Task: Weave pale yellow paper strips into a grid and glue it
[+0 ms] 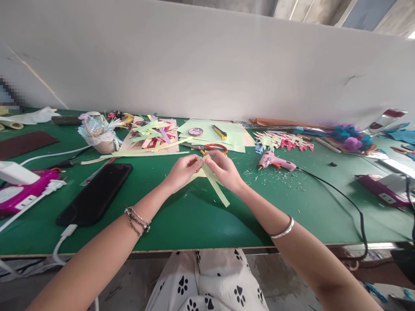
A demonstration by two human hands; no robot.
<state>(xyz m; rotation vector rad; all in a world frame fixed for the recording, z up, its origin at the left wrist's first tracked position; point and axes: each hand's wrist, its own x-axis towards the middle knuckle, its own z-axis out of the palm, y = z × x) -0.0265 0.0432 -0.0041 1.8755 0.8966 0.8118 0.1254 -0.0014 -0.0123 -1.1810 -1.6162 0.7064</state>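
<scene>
Green paper strip (216, 186) pinched between left hand (182, 171) and right hand (224, 170) above the tabletop (292, 207), scissors (212, 149) just beyond.

One camera, worn on the person's head, looks forward and down across the green worktop (181, 224) to the white wall (207, 65) at its far side. It sits close. The left hand (183, 170) and right hand (223, 170) meet mid-frame, the person's lap shows at the near edge, and the worktop runs out left and right.

readable text: none | tape roll (196, 131) label: too blurred
</scene>
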